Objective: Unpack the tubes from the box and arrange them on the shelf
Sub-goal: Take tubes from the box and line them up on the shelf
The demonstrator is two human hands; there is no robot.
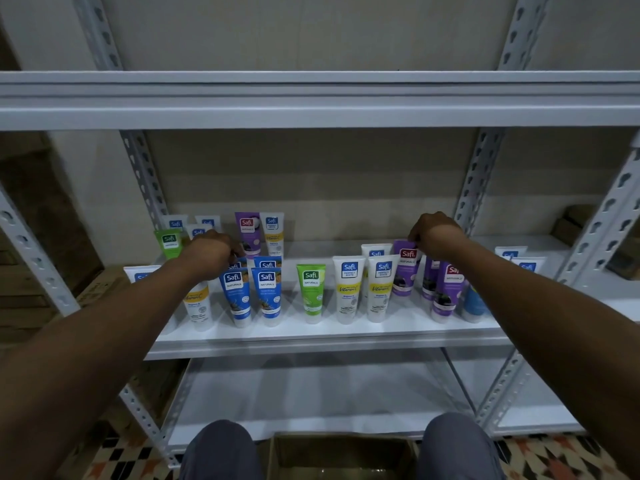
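Observation:
Several Safi tubes stand cap-down on the white shelf (311, 336): blue (268, 296), green (311, 292), white with yellow bands (348, 294) and purple ones. My left hand (207, 252) reaches in at the left with curled fingers over a blue tube (239, 265) in the second row; the grip itself is hidden. My right hand (434, 235) pinches the top edge of a purple tube (406, 271) standing behind the white ones. The cardboard box (341, 457) sits open on the floor between my knees.
An upper shelf (318, 102) spans the top of the view. A lower shelf (311, 393) lies under the tubes. Perforated grey uprights (479, 181) frame the bay. More tubes (519, 261) stand on the neighbouring shelf to the right. Patterned floor tiles lie below.

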